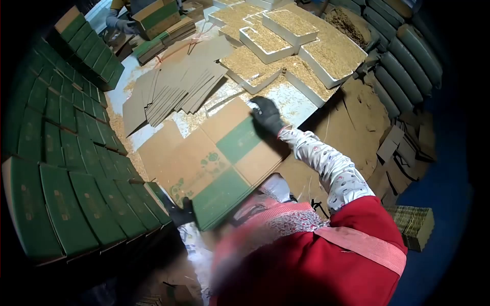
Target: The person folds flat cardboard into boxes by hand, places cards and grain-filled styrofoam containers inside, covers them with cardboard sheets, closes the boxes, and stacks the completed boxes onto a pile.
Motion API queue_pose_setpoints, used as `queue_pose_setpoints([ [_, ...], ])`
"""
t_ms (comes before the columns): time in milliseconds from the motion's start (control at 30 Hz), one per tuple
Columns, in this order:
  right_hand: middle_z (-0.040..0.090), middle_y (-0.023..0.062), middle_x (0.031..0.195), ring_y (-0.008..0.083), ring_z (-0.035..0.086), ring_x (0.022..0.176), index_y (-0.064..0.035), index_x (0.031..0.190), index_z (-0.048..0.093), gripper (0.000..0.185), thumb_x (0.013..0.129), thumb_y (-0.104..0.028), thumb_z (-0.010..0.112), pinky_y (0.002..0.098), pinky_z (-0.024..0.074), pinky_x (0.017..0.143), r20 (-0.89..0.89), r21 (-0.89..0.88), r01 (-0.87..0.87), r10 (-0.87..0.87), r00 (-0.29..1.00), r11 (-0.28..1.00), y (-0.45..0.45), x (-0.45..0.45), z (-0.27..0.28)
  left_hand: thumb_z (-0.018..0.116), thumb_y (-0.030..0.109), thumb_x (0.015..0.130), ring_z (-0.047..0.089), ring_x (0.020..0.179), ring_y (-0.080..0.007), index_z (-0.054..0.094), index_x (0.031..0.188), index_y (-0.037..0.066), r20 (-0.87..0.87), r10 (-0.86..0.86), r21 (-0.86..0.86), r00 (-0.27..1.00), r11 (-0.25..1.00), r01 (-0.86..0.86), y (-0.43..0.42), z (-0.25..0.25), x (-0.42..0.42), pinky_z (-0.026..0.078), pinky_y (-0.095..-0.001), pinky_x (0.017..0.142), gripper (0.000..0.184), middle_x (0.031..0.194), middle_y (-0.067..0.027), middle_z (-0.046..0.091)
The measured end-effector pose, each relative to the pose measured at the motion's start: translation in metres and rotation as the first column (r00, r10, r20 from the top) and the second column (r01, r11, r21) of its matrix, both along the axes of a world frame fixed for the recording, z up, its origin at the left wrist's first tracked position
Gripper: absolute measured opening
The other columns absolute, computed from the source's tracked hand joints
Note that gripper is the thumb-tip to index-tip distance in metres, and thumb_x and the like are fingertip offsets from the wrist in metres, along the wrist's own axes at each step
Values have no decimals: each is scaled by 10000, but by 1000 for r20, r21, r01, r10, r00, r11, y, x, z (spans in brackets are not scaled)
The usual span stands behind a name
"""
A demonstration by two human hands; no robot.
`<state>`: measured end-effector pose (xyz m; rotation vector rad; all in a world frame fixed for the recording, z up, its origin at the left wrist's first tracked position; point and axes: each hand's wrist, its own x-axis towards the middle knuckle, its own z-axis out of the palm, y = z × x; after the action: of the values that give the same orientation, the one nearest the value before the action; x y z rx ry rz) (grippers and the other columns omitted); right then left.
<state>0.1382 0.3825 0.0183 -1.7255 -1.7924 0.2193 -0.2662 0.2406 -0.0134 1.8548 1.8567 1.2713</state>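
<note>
Flat printed carton (224, 153), brown with green panels and a green leaf-like print, is lying at the near edge of the white table (286, 102), directly before the wearer. Table top is showing scattered straw-coloured shreds.

Right hand (267, 115), dark glove, is resting at the carton's far right edge; fingers are bending at the border, touching it. Cannot tell whether they are grasping or only pressing. Left hand (181, 213), also dark-gloved, is sitting at the near left corner, thumb standing up apart; the other fingers are partly hidden, so cannot tell whether they are gripping. Both forearms are wearing white patterned sleeves (334, 171); red garment (326, 260) is filling the lower foreground.

Beyond the carton, plain cardboard sheets (176, 84) are lying fanned in an overlapping pile. Farther right, white trays (317, 70) are holding the same shreds, some stacked on others. At left, green cartons (66, 204) are standing in close rows. At right, bulging sacks (403, 61) are lying piled. At top, a co-worker's gloved hand (125, 26) is touching a green-and-brown box (155, 20).
</note>
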Motion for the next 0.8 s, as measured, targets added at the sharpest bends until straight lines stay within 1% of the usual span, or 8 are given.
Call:
queue_pose_setpoints([
  [133,440,141,1290,275,404,1202,-116,1193,506,415,809,-272,493,418,332,983,490,-46,-96,106,865,994,15,52,-54,676,548,687,478,1100,-295,348,1321,-12,281,410,-783,867,621,-40,27,-95,-84,418,-365,893,907,1289,-203,421],
  [167,302,70,1412,223,262,1309,-147,1297,412,467,868,-331,414,512,134,1069,504,-284,-199,322,802,938,18,52,-59,668,597,662,473,1109,-298,333,1333,-5,386,560,-847,733,529,42,26,-125,-103,419,-370,894,962,1300,-205,410],
  [267,297,45,1424,195,241,1326,-172,1318,392,462,888,-339,376,496,93,1082,-528,104,-549,514,676,830,44,66,-178,668,562,678,464,1122,-277,312,1350,30,552,641,-813,533,557,172,12,-97,-78,414,-393,905,928,1308,-169,403],
  [333,299,49,1426,181,220,1338,-165,1329,382,484,880,-345,370,486,56,1089,453,-420,-376,550,701,826,35,73,-104,669,544,686,459,1125,-272,321,1349,41,523,691,-835,499,534,134,8,-48,-45,414,-391,906,902,1315,-153,398],
  [500,444,58,1302,225,377,1228,-139,1173,505,421,774,-268,533,531,212,1035,467,-259,-412,487,738,874,52,151,-101,630,508,736,568,935,-280,456,1251,93,387,687,-834,615,546,-85,16,-66,-9,483,-397,797,684,1209,-120,494],
  [667,410,185,1296,290,388,1218,-88,1220,451,476,802,-303,524,523,251,1017,186,194,-301,267,946,934,56,167,-58,657,149,759,586,899,-207,498,1189,0,488,310,-530,816,848,-5,53,-40,51,480,-333,782,482,1087,-108,587],
  [767,402,240,1272,385,389,1178,-30,1320,309,626,853,-418,461,452,303,993,-469,-659,-240,-140,872,713,50,104,-37,589,173,776,627,786,-267,606,985,-27,62,269,-561,961,806,-189,70,-38,57,491,-370,716,290,889,-170,649],
  [800,402,240,1272,385,389,1178,-30,1320,309,626,853,-418,461,452,303,993,-470,-653,-244,-132,873,717,45,97,-40,587,218,787,627,788,-288,609,970,-28,-36,352,-541,935,780,-315,74,-22,72,487,-379,712,307,879,-179,648],
])
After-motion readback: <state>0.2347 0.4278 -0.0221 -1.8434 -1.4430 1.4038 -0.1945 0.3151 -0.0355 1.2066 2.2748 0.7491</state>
